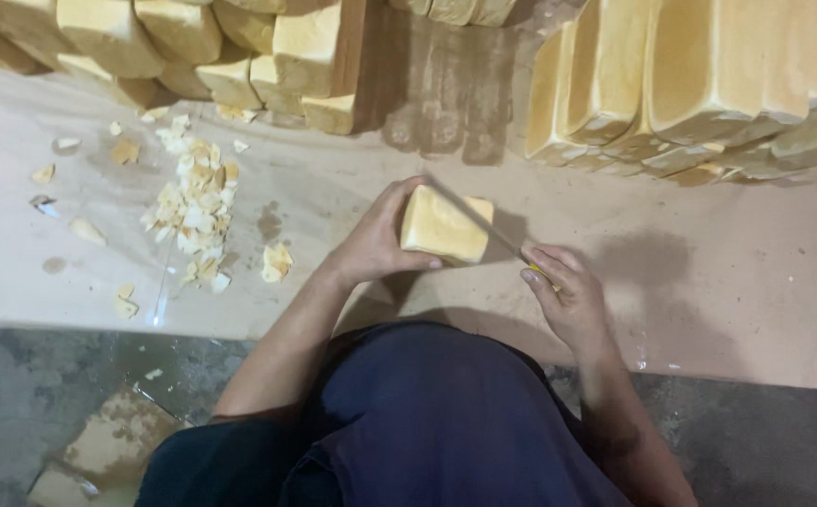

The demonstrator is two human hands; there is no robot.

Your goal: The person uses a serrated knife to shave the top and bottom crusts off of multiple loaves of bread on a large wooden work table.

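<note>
We find the left hand [371, 246] with its grip wrapped around a small loaf [444, 225] lying on the surface [709, 272], the right hand [568, 299] clenched on a knife [484, 230] laid across the loaf's top. A heap of trimmed scraps [197, 211] lies to the left; we judge many stacked loaves [700, 75] behind remain untrimmed
</note>
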